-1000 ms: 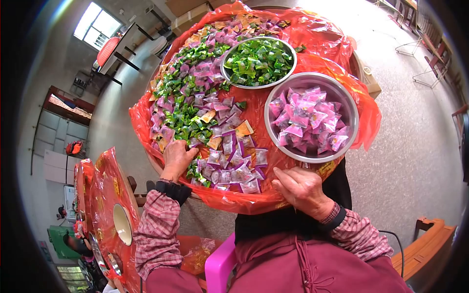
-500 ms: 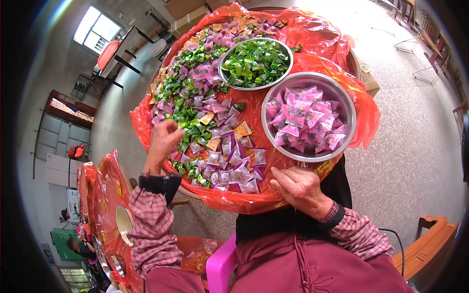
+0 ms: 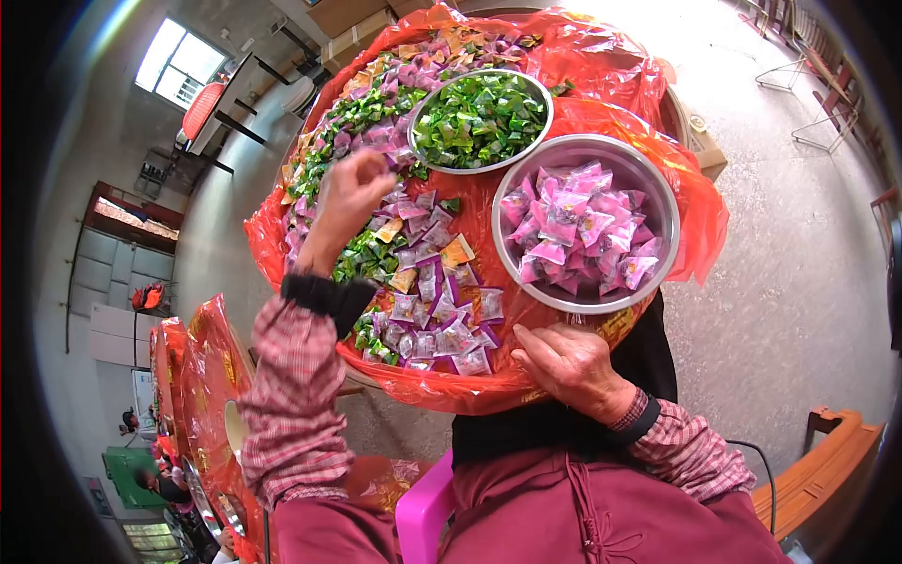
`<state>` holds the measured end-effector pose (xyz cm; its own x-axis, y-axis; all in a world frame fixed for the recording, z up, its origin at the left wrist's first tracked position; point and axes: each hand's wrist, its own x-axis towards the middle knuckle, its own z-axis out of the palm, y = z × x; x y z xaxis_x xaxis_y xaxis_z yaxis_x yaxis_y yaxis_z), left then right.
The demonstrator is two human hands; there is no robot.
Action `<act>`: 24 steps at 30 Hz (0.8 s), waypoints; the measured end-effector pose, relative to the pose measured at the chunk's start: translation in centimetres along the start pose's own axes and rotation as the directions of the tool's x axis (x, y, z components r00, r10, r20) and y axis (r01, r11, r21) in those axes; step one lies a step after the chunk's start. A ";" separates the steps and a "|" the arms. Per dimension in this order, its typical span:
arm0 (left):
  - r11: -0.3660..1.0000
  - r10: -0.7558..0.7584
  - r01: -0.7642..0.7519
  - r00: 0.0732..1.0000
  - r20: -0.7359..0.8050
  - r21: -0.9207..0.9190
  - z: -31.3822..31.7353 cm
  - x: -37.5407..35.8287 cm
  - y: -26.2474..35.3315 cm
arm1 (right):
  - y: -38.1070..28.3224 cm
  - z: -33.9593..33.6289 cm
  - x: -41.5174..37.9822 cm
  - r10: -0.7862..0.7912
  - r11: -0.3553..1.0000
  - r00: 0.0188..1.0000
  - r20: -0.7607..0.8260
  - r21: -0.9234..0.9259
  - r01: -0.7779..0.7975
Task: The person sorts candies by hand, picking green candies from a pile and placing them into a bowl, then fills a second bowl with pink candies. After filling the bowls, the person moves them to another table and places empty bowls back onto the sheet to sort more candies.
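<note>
My left hand (image 3: 353,202) is raised above the heap of wrapped pieces, left of the bowl of green packets (image 3: 484,122); its fingers are curled together, and what they hold is too small to make out. My right hand (image 3: 575,368) rests at the near edge of the red plastic sheet (image 3: 479,387), fingers bent and close together, just below the metal bowl (image 3: 669,221) of pink packets (image 3: 587,226). Purple-and-clear packets (image 3: 456,336) lie loose on the sheet between my hands. Green packets (image 3: 362,258) are spread beneath my left forearm.
A pink plastic stool (image 3: 425,508) stands by my legs. Another table with red plastic (image 3: 209,376) is at the left, with a person (image 3: 167,484) beyond it. A wooden bench (image 3: 817,475) is at the lower right, and cardboard boxes (image 3: 357,42) are behind the table.
My left hand has moved up and to the right, from the left side of the heap toward the bowl of green packets. My right hand stays at the near edge.
</note>
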<state>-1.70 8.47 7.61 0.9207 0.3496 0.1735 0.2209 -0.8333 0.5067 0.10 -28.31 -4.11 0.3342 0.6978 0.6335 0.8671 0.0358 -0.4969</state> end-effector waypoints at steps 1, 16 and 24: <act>0.999 -0.044 0.043 0.997 0.060 0.019 -0.5 -2.1 0.1 | 0.1 0.1 0.0 0.003 1.000 1.000 -0.001 0.005 -0.003; 0.890 -0.328 0.203 0.908 0.263 0.409 0.6 -17.1 -4.3 | 0.0 0.1 0.3 -0.036 0.999 0.999 -0.021 -0.021 0.036; 0.891 -0.401 0.432 0.893 0.204 -0.139 -2.8 -14.2 -2.3 | 0.0 0.2 0.2 -0.029 0.999 0.999 -0.026 -0.015 0.029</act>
<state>-16.15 6.62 6.39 0.7992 0.5592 -0.2205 0.5498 -0.5317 0.6442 0.14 -28.05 -4.12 0.3181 0.6774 0.6632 0.8819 0.0454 -0.4693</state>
